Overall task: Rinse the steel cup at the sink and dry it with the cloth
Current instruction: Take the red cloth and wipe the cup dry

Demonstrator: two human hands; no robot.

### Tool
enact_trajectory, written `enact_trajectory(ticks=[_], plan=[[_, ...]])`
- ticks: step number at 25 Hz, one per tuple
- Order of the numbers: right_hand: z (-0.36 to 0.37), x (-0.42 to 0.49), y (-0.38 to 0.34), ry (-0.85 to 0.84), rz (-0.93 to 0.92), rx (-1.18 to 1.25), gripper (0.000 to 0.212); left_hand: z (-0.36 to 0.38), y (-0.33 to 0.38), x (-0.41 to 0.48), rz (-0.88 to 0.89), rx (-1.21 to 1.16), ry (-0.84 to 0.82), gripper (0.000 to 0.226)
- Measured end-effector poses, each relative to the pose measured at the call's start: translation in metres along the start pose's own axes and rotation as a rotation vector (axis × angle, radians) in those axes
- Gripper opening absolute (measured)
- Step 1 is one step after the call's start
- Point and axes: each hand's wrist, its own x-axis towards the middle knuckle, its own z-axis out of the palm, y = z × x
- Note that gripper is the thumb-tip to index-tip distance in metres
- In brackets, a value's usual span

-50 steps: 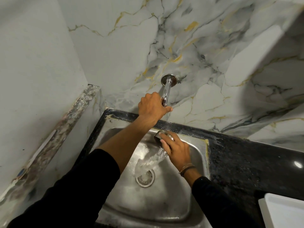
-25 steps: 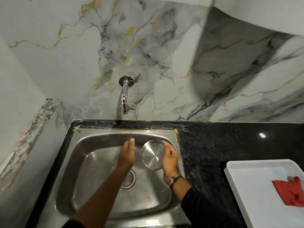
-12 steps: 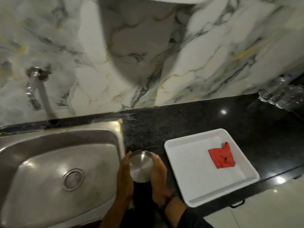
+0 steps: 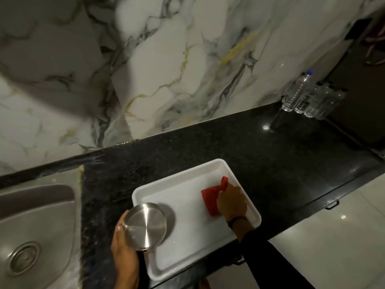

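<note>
Steel is gleaming in the left hand (image 4: pixel 124 250), which is gripping the steel cup (image 4: pixel 145 225) from its outer side with the flat base turned up toward the camera, so the cup is being held upside down or strongly tilted. The cup is hanging over the near-left corner of the white tray (image 4: pixel 239 230), casting a round shadow on the tray floor just beyond it; whether its rim is touching the tray is hard to tell from this angle.

To the right of that hand, across the tray, the right hand (image 4: pixel 232 203) is reaching down onto the red cloth (image 4: pixel 209 200). Its fingers are curling over the cloth's far corner and pinching it, with one red tip sticking up past the fingertips and the rest of the cloth lying flat on the tray to the hand's left. A dark band is sitting on the right wrist, and a black sleeve is covering the forearm behind it.

The tray is resting on the black speckled worktop (image 4: pixel 208 147). Left of the left hand, the steel sink (image 4: pixel 37 215) is showing its drain. Far beyond the right hand, several clear plastic bottles (image 4: pixel 308 97) are standing against the marble wall (image 4: pixel 166 69).
</note>
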Motion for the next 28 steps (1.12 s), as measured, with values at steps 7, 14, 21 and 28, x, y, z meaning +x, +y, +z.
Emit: enact_trajectory(ticks=[7,14,21,28], plan=[[0.014,0.033,0.004,-0.082,-0.011,-0.067,0.057,0.014,0.006,-0.006,-0.051,-0.141,0.002,0.050],[0.007,0.037,0.010,-0.168,-0.038,0.116,0.038,0.010,0.005,-0.001,-0.023,-0.185,0.059,0.041],[0.002,-0.031,-0.033,-0.485,-0.009,1.011,0.028,-0.066,0.004,0.025,0.022,-0.171,0.149,0.042],[0.057,-0.222,-0.247,-0.461,-0.647,1.045,0.036,-0.228,0.020,0.106,0.053,-0.150,0.198,0.040]])
